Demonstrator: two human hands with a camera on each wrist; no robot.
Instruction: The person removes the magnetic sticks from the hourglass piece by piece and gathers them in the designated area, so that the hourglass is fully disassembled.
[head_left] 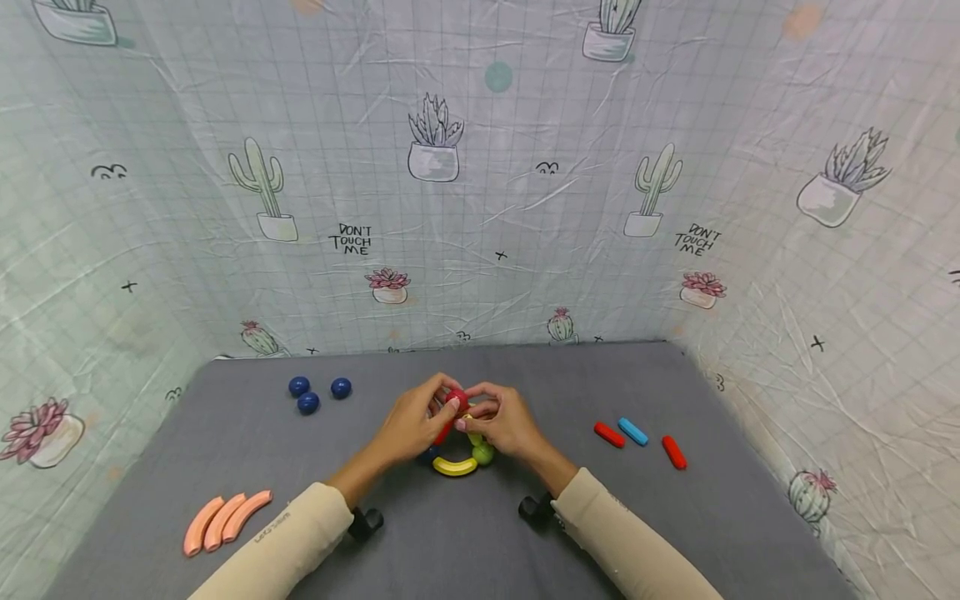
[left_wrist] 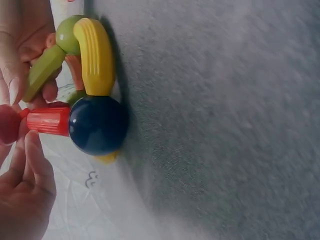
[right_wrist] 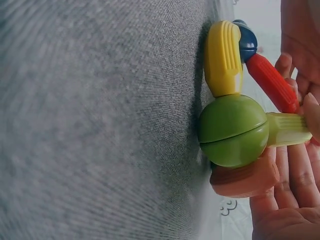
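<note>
Between my hands a frame of toy balls and rods stands on the grey cloth. My left hand [head_left: 408, 427] grips the red ball [head_left: 457, 400] at its top, fingertips by the red rod [left_wrist: 49, 121]. That rod slopes down to a navy ball [left_wrist: 99, 125]. With thumb and fingers, my right hand [head_left: 504, 421] pinches the light green rod [right_wrist: 287, 129], which rises from a green ball [right_wrist: 233, 131]. A curved yellow piece [head_left: 454, 467] links the navy and green balls along the cloth. A salmon curved piece [right_wrist: 245, 177] also joins the green ball. Fingers partly hide the top.
Several loose parts lie about: navy balls [head_left: 308, 403] at back left, salmon curved pieces [head_left: 223, 521] at front left, and red rods [head_left: 674, 452] with a blue rod [head_left: 633, 432] at right. A cactus-print curtain [head_left: 495, 192] encloses the grey table [head_left: 450, 550].
</note>
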